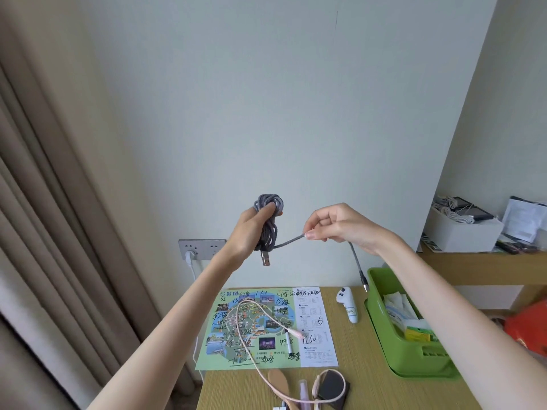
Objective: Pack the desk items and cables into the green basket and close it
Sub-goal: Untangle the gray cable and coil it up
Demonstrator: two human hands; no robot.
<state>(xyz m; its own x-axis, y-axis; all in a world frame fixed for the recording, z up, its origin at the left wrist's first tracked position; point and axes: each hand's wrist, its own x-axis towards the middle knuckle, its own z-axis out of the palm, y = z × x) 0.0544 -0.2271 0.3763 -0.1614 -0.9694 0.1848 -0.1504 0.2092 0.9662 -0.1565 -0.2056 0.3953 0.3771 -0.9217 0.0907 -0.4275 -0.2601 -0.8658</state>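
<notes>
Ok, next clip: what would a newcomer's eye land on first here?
Mid-frame, raised before the pale wall, the left hand grips a coiled grey braided cable while the right hand pinches its loose tail. Below, a scribbled-on map sheet with a pink cable lies on the desk, and the green basket stands open at right.
</notes>
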